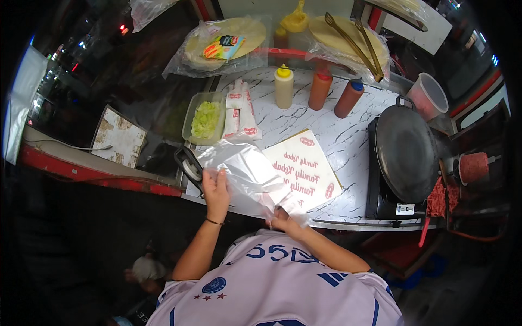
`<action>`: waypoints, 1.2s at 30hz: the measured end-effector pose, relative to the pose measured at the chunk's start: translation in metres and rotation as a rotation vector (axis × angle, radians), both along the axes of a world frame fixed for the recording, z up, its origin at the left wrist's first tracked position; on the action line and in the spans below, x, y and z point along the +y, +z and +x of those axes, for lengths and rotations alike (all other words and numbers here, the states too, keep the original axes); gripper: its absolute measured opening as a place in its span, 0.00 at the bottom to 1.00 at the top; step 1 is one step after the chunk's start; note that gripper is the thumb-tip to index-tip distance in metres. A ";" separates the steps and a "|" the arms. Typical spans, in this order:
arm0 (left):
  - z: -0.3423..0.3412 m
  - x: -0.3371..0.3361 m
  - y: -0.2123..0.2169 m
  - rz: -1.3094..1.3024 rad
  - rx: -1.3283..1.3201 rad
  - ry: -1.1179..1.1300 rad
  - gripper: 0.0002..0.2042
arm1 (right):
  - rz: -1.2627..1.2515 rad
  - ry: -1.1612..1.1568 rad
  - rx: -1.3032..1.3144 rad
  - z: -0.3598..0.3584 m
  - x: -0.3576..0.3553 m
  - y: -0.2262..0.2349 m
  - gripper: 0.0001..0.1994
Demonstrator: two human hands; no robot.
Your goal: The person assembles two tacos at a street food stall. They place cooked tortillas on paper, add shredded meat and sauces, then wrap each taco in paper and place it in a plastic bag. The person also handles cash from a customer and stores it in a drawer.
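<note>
A clear, crinkled plastic bag [239, 161] stretches between my hands at the counter's front edge. My left hand [216, 191] is closed on the bag's left side, close to a black-framed object [189, 167] at the counter's left edge. At the bag's lower right end, my right hand [283, 220] pinches the plastic; its fingertips are partly covered. Under the bag's right part lies a stack of white printed wrapping paper [302, 163]. Behind the bag are several paper-wrapped rolls [247, 111], beside a plastic tub [187, 122] of shredded lettuce [206, 119].
Three squeeze bottles stand further back: cream [284, 89], orange [321, 89] and dark red [349, 99]. A round griddle pan [408, 155] sits on a stove at right, near minced meat [441, 200]. Bagged flatbreads [247, 35] and metal tongs [359, 46] lie on the far ledge.
</note>
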State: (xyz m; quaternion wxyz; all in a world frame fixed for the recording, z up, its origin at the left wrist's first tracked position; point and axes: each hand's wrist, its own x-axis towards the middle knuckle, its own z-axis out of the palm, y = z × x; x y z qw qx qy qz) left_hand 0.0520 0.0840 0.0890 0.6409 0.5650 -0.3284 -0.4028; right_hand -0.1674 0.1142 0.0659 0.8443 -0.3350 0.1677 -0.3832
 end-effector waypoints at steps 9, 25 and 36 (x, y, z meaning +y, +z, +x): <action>0.051 -0.010 0.010 -0.204 -0.045 -0.036 0.22 | 0.386 -0.284 0.535 0.045 -0.016 0.019 0.20; 0.083 0.013 0.088 -0.182 -1.081 -0.393 0.18 | -0.274 0.022 0.259 0.027 -0.049 0.048 0.16; 0.110 0.000 0.059 -0.064 -0.079 -0.368 0.16 | -0.764 -0.293 1.644 0.140 -0.271 -0.023 0.47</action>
